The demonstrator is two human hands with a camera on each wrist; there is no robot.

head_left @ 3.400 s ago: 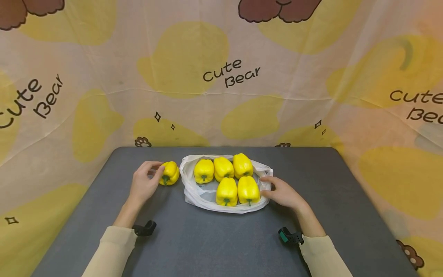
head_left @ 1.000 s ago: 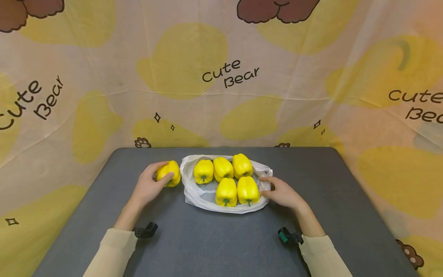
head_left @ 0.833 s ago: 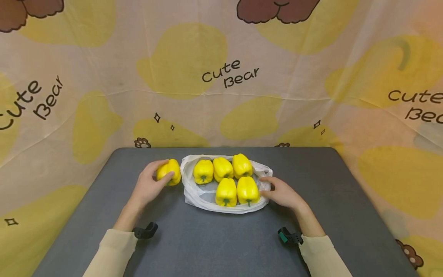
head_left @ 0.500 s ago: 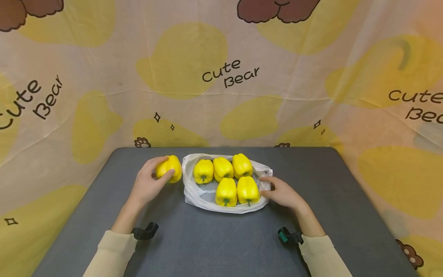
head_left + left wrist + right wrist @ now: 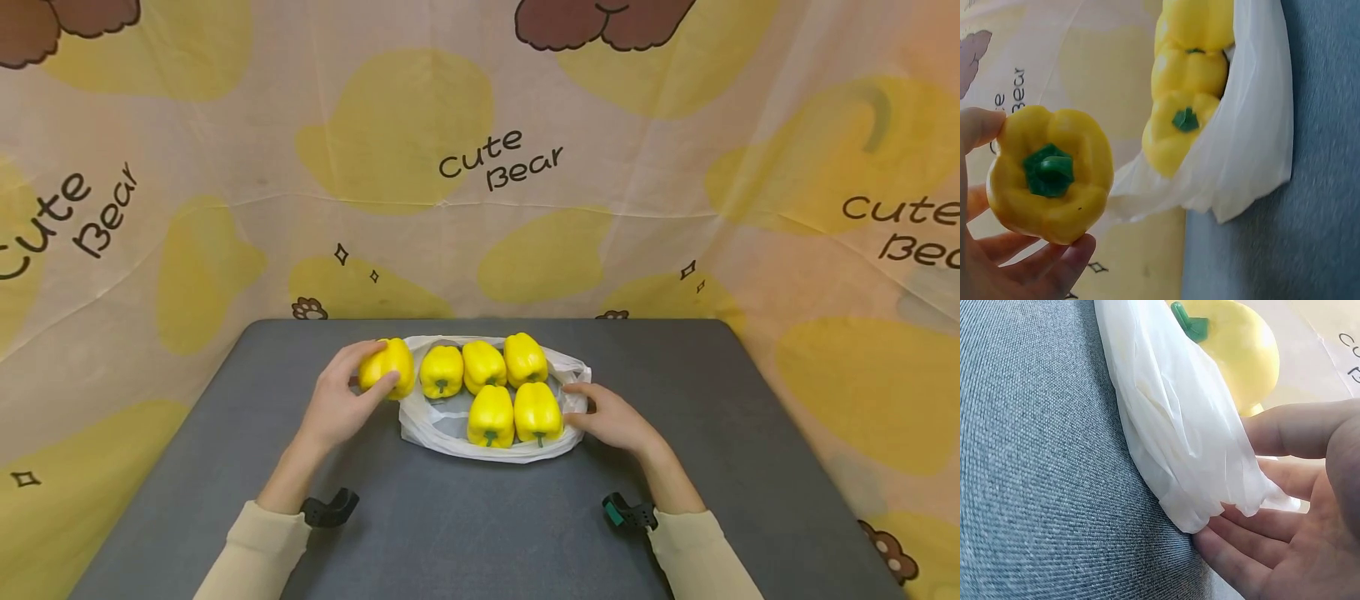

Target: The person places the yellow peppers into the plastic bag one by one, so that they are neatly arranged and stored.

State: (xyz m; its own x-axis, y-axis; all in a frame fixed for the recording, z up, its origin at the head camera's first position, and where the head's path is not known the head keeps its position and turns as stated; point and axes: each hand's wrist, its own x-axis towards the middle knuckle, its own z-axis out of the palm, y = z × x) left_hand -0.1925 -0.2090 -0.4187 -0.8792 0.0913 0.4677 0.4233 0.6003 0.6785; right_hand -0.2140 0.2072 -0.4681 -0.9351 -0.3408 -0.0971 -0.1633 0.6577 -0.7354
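A yellow bell pepper [image 5: 392,367] is held in my left hand [image 5: 341,404], over the left rim of a white plastic bag [image 5: 442,446]. In the left wrist view the thumb and fingers grip this bell pepper [image 5: 1088,181] from its sides, its green stem facing the camera. Several more yellow bell peppers [image 5: 491,414] lie inside the open bag, in a back row and a front row. My right hand [image 5: 618,417] holds the bag's right edge. The right wrist view has the thumb at the rim of the bag [image 5: 1179,419] and the other fingers against its outside.
The bag rests on a dark grey table [image 5: 480,533]. A patterned curtain [image 5: 420,125] with yellow blotches and "Cute Bear" lettering hangs behind the table and along its sides. A black band [image 5: 330,508] is on the left wrist, and another band [image 5: 628,511] is on the right.
My left hand has taken hold of the bell pepper beside the bag, lifted it and moved it right to the bag's left rim. The right hand has stayed at the bag's edge.
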